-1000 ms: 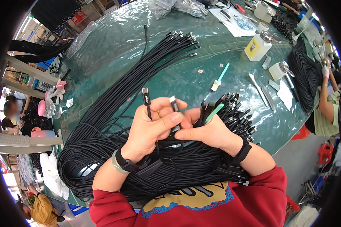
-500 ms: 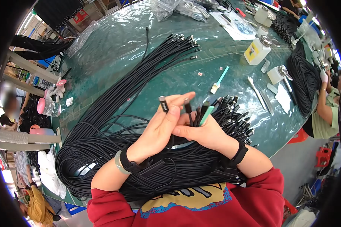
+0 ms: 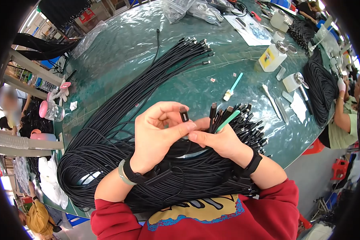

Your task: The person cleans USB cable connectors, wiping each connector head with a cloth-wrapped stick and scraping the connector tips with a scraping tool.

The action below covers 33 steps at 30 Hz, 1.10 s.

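Observation:
My left hand (image 3: pixel 154 130) is closed, thumb against curled fingers, on a black cable whose plug (image 3: pixel 184 115) sticks up above the thumb. Close beside it, my right hand (image 3: pixel 224 142) is wrapped round several black cable ends (image 3: pixel 213 112) and a mint-green stick (image 3: pixel 229 121); the stick's lower end is hidden in the palm. The two thumbs nearly meet. Below both forearms lies a big looped bundle of black cables (image 3: pixel 84 160). More cable plugs (image 3: pixel 254 134) fan out just right of my right hand.
Straightened cable ends (image 3: pixel 188 46) reach across the green table mat (image 3: pixel 108 64). A blue-handled brush (image 3: pixel 235 83), tweezers (image 3: pixel 270 98), a yellow-labelled bottle (image 3: pixel 272 58) and a smaller bottle (image 3: pixel 291 83) lie or stand to the right. A co-worker (image 3: pixel 344 116) sits at the right edge beside another cable coil (image 3: pixel 320 88).
My left hand's fingers have gone from stretched out to curled, and its plug has moved right and turned. In my right hand the green stick and cable ends have shifted slightly right.

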{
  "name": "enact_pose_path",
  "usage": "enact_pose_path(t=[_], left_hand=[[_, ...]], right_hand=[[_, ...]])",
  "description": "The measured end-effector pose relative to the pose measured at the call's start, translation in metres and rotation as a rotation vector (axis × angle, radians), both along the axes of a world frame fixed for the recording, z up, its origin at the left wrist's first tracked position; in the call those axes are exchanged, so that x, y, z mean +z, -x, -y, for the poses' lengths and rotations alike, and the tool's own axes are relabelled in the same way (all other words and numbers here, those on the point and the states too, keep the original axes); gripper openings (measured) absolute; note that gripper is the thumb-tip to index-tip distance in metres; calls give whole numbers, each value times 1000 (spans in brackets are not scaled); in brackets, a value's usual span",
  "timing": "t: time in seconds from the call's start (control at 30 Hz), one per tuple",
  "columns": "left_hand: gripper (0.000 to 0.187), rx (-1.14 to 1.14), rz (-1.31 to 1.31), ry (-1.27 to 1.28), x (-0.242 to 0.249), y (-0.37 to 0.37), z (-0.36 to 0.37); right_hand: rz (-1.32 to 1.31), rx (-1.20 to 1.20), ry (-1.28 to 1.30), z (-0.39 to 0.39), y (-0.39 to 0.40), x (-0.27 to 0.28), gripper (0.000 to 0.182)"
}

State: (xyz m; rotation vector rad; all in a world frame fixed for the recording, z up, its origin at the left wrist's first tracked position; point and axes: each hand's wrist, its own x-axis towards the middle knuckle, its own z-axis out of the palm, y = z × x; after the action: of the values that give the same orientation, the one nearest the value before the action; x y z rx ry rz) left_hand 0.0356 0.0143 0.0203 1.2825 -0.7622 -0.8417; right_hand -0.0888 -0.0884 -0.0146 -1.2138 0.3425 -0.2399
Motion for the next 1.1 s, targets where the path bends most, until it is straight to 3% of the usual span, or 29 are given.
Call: enact_pose_path(t=[0.03, 0.13, 0.3, 0.43, 0.53, 0.8, 1.1], left_hand=[[28, 0, 0, 0, 0, 0, -1], [30, 3, 327, 82, 0, 1, -4], [33, -7, 440, 112, -1, 0, -5], [32, 9, 279, 39, 2, 2, -4], [27, -45, -195, -38, 5, -1, 1], [26, -179, -245, 34, -1, -1, 3], [26, -221, -223, 105, -3, 0, 3]], right_hand=[[0, 0, 0, 0, 0, 0, 19], [25, 43, -6, 2, 2, 0, 20], [20, 23, -5, 1, 2, -1, 20], [28, 45, 18, 2, 2, -1, 19], [56, 97, 24, 4, 4, 5, 17], [53, 20, -118, 1, 0, 6, 18], [62, 5, -105, 1, 1, 3, 20]])
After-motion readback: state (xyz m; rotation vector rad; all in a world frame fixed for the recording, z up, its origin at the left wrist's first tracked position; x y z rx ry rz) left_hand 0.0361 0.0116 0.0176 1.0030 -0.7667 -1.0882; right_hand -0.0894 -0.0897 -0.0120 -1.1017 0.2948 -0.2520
